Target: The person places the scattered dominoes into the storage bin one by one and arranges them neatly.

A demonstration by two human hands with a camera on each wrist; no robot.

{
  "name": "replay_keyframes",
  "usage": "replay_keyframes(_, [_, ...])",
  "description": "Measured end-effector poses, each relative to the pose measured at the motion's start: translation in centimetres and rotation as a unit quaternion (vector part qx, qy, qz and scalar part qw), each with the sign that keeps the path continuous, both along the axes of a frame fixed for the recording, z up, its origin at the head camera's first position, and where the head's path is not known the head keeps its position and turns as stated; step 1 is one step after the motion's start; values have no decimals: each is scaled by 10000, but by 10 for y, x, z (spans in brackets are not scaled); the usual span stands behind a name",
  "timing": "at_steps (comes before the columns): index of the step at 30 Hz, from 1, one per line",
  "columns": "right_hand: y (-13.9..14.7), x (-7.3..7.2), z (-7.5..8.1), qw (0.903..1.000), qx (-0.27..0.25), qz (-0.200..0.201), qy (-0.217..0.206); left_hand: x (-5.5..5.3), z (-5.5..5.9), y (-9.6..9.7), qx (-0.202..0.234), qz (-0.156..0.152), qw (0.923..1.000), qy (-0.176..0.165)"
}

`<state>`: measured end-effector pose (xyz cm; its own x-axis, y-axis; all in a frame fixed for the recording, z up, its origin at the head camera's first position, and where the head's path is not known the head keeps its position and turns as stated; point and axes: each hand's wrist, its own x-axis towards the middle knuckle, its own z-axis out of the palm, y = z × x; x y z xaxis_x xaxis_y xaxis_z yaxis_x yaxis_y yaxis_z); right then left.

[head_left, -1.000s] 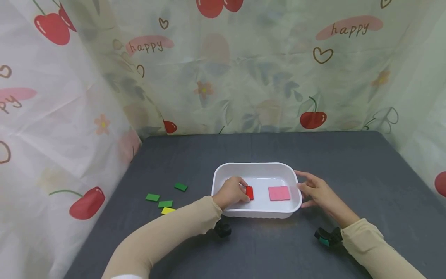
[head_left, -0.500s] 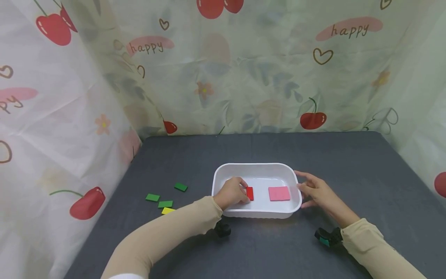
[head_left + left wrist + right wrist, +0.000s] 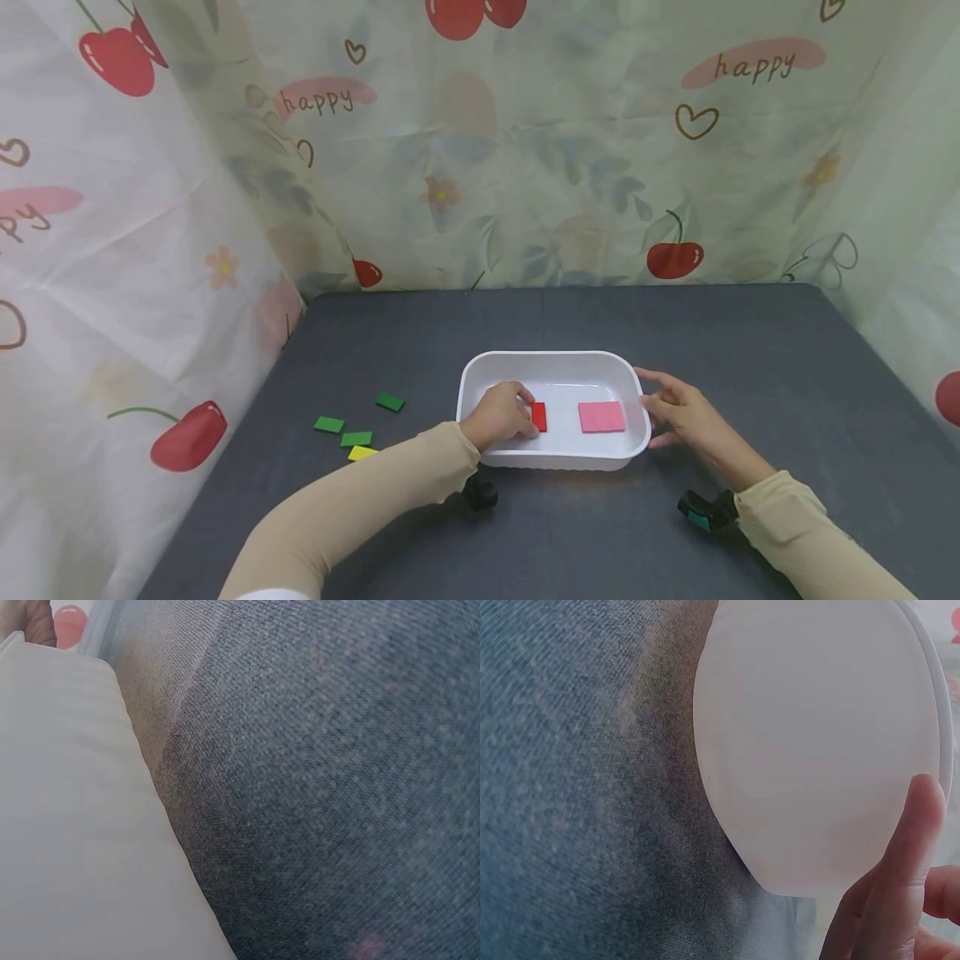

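Note:
A white tray (image 3: 566, 458) with rounded corners stands on the dark table. Inside it, my left hand (image 3: 495, 412) reaches over the left end and pinches a small red rectangular tile (image 3: 539, 417) between thumb and fingers, low over the tray floor. To the right of the tile lies a flat pink rectangle (image 3: 602, 417). My right hand (image 3: 678, 410) is at the tray's right end, its loosely extended fingers touching the rim. In the right wrist view, a finger (image 3: 916, 832) lies against the white outer wall. In the left wrist view, only part of the hand (image 3: 34, 622) shows.
Left of the tray, several green tiles (image 3: 356, 439) and a yellow tile (image 3: 362, 453) lie on the table (image 3: 585, 533); the left sleeve (image 3: 375, 483) partly overlaps the yellow one. A printed curtain (image 3: 525, 183) hangs behind the table and along its sides.

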<state>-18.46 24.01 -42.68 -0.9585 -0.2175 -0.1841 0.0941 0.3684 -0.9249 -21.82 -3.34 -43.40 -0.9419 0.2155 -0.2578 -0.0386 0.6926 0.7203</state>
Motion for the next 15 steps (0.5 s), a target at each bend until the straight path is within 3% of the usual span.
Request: replay_keyframes(15, [-1, 1, 1, 10000, 6, -7, 13, 1, 0, -1, 210, 146, 9995, -158])
